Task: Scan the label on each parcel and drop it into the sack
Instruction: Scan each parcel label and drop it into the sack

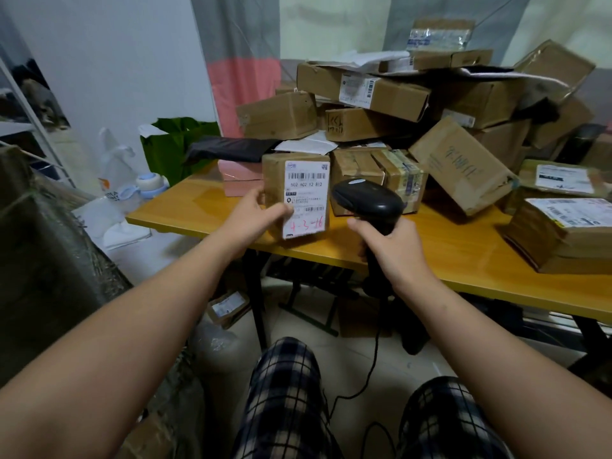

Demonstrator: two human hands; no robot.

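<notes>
Your left hand [253,212] grips the parcel [296,197] upright, label [306,200] facing you; your right hand [392,245] grips the scanner [369,197] beside it.

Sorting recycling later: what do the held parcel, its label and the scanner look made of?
Parcel: brown cardboard, matte, creased edges.
Label: white paper, printed barcode, probably adhesive.
Scanner: seemingly black plastic, smooth with a highlight on top.
</notes>
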